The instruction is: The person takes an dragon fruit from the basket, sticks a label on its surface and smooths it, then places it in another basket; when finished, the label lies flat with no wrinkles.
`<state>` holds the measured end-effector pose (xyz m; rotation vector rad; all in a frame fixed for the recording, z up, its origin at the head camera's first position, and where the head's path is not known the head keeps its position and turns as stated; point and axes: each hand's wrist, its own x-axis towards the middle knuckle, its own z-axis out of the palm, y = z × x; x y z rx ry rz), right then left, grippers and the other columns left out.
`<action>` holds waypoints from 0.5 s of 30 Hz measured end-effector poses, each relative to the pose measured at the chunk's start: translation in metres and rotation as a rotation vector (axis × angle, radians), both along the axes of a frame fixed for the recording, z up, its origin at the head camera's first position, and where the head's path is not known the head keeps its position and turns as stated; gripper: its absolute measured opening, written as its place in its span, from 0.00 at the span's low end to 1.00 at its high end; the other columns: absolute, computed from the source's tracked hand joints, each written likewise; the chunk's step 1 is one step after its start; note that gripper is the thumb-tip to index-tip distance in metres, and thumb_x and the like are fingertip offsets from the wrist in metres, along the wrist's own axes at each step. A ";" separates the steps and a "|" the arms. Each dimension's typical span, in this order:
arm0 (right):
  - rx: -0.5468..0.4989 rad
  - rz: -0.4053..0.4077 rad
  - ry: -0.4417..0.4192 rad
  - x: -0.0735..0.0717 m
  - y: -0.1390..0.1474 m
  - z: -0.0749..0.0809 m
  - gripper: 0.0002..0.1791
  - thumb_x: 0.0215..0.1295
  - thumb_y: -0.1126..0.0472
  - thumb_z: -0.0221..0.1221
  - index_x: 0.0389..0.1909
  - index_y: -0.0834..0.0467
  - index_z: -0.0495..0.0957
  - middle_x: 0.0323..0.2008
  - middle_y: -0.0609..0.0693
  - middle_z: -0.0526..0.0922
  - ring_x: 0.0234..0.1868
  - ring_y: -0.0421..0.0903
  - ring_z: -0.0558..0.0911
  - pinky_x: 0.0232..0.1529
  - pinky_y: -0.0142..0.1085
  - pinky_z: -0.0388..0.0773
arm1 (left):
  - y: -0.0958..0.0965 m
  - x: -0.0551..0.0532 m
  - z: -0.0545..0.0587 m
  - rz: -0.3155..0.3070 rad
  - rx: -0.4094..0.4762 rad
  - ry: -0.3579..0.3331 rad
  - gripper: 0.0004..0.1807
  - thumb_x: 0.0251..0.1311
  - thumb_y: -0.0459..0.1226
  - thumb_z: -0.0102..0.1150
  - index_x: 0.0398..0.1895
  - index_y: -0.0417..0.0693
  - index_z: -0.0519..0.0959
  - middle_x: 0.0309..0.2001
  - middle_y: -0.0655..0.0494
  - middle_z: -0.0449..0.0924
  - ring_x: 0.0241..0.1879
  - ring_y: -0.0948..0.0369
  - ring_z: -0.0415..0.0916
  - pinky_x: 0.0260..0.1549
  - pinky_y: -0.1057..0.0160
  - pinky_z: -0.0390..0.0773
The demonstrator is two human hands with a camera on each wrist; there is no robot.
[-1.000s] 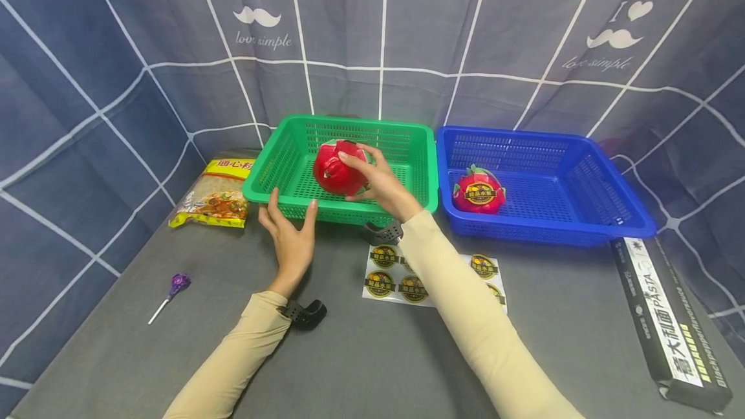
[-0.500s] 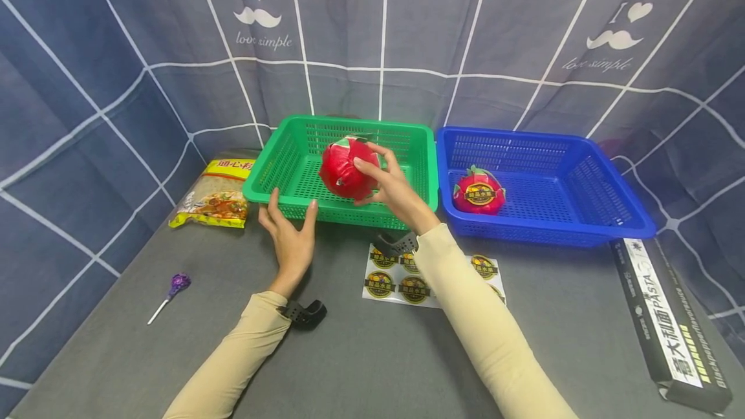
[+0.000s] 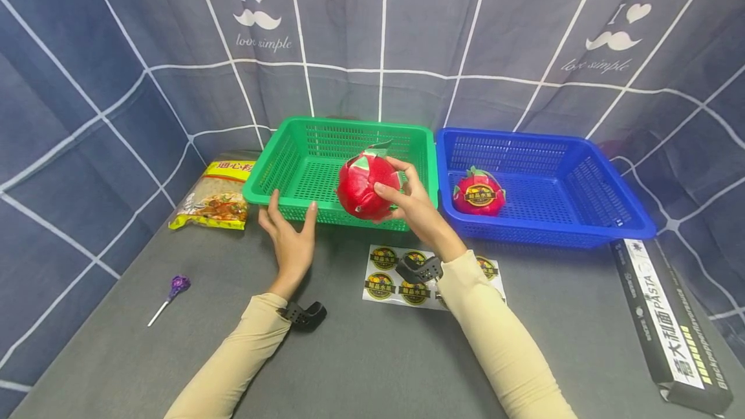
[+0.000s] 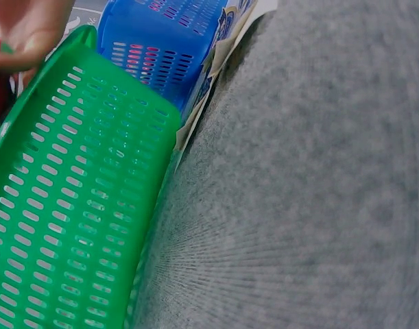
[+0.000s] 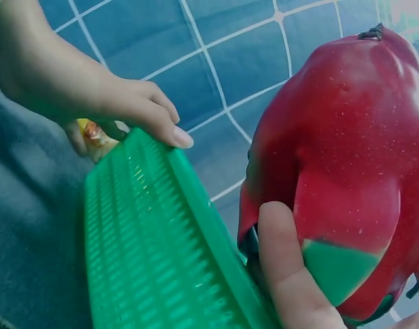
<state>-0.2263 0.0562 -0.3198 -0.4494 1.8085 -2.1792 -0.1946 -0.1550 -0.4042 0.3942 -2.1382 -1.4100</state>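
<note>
My right hand [image 3: 421, 212] grips a red toy dragon fruit [image 3: 361, 189] with green-tipped leaves, thumb on the near side. It hangs over the front wall of the green basket [image 3: 349, 124]. Close up in the right wrist view, a finger presses beside a green leaf tip of the dragon fruit [image 5: 346, 123]. My left hand [image 3: 291, 244] touches the green basket's front rim near its left corner, thumb and index finger spread. A second dragon fruit [image 3: 474, 204] with a black and gold label sits in the blue basket [image 3: 547, 233].
A sheet of round labels [image 3: 381, 285] lies in front of the green basket, partly under the right wrist. On the left are a yellow pasta bag [image 3: 215, 196] and a purple lollipop [image 3: 177, 285]. A black pasta box [image 3: 669, 322] lies at the right.
My right hand has drawn the dragon fruit toward me and to the right, from inside the green basket to over its front rim, turning it slightly. My left hand has stayed put.
</note>
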 end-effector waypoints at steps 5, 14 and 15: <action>-0.016 0.008 0.015 0.012 0.013 -0.001 0.34 0.55 0.59 0.54 0.63 0.47 0.51 0.61 0.57 0.57 0.55 0.63 0.71 0.36 0.51 0.79 | -0.001 -0.001 0.001 0.003 -0.004 0.022 0.41 0.52 0.59 0.54 0.67 0.68 0.47 0.69 0.46 0.31 0.68 0.46 0.44 0.60 0.44 0.58; 0.031 -0.002 0.091 0.029 0.031 -0.010 0.37 0.52 0.55 0.61 0.61 0.48 0.53 0.58 0.58 0.62 0.53 0.53 0.74 0.43 0.46 0.78 | 0.000 -0.001 0.000 -0.005 0.000 0.008 0.41 0.53 0.60 0.53 0.67 0.69 0.46 0.70 0.47 0.30 0.67 0.44 0.46 0.57 0.42 0.61; 0.048 0.000 0.102 0.031 0.032 -0.011 0.38 0.51 0.54 0.62 0.61 0.48 0.53 0.57 0.58 0.63 0.53 0.53 0.74 0.44 0.46 0.78 | 0.000 0.000 0.000 -0.006 0.000 0.009 0.41 0.53 0.60 0.53 0.67 0.69 0.46 0.70 0.47 0.30 0.67 0.44 0.46 0.57 0.42 0.61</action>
